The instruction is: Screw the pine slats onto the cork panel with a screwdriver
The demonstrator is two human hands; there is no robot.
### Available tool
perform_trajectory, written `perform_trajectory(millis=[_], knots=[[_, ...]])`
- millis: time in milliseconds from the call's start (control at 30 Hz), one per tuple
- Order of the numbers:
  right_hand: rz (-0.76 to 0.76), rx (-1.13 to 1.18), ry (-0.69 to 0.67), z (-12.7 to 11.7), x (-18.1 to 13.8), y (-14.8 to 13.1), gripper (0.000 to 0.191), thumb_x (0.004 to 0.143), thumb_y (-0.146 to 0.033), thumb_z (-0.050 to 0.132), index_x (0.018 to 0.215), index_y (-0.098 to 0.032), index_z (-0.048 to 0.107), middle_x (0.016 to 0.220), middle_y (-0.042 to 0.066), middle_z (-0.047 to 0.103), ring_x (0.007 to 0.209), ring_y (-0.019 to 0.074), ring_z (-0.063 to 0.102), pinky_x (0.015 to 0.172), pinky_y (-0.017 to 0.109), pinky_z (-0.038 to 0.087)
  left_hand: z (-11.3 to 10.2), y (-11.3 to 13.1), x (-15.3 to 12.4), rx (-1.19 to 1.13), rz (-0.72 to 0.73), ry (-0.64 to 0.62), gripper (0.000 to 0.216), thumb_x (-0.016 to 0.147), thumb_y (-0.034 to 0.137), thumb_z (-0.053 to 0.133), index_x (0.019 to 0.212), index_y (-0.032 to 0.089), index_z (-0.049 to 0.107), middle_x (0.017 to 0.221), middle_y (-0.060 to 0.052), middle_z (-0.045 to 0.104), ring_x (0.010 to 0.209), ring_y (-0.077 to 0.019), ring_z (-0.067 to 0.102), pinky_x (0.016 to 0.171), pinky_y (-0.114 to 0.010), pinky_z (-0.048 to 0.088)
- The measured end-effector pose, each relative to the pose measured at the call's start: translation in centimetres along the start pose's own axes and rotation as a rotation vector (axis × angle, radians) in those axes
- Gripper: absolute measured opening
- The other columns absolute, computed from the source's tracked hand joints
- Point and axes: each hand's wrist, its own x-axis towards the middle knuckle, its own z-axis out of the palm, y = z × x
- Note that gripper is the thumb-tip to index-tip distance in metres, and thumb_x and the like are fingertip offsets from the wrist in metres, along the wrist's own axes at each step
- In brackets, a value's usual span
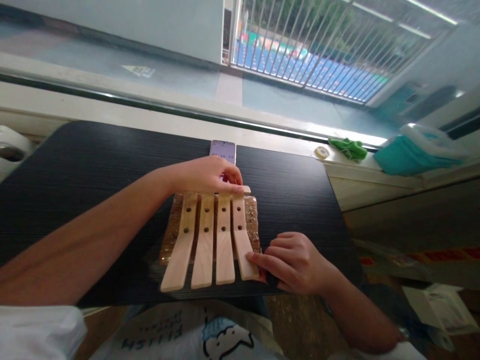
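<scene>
Several pale wooden slats, each with two dark screw heads, lie side by side and fan out toward me. Beneath them is a brown block that looks wrapped in clear plastic or bubble wrap. My left hand reaches across the far end, its fingers closed on a thin wooden strip that runs behind the slats. My right hand is curled at the near right, its fingers gripping the free end of the rightmost slat. Something dark shows under that palm, too hidden to name.
A lit phone lies behind my left hand on the black table. Along the window sill are a roll of tape, a green cloth and a teal container. A barred window stands beyond.
</scene>
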Motion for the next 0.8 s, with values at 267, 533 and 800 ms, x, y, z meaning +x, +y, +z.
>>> perform_trajectory(millis=[267,533,800], knots=[[-0.011,-0.008,-0.025,-0.14,0.15,0.03,0.027,0.098,-0.022,0.038,0.092,-0.012,0.062,0.051,-0.004,0.059,0.043,0.009,0.049,0.044,0.028,0.03,0.0,-0.21,-0.05,0.022,0.011,0.017,0.042,0.084,0.053,0.054,0.093,0.017,0.073,0.09,-0.006,0.073,0.079,-0.0173,0.063,0.068,-0.026,0.041],[-0.024,0.017,-0.024,-0.37,0.44,-0.02,0.032,0.1,-0.023,0.033,0.093,-0.01,0.062,0.052,-0.003,0.058,0.043,0.0103,0.048,0.043,0.029,0.03,-0.03,-0.28,-0.05,0.034,0.032,0.017,0.042,0.084,0.054,0.054,0.096,0.018,0.073,0.091,-0.006,0.073,0.08,-0.0176,0.064,0.069,-0.026,0.042],[-0.018,0.035,-0.023,-0.16,0.25,0.22,0.033,0.1,-0.024,0.034,0.093,-0.01,0.063,0.052,-0.003,0.059,0.043,0.0101,0.048,0.044,0.028,0.03,0.02,-0.54,0.01,0.016,0.001,0.019,0.043,0.082,0.055,0.055,0.096,0.019,0.073,0.091,-0.006,0.073,0.079,-0.0177,0.063,0.068,-0.026,0.042]])
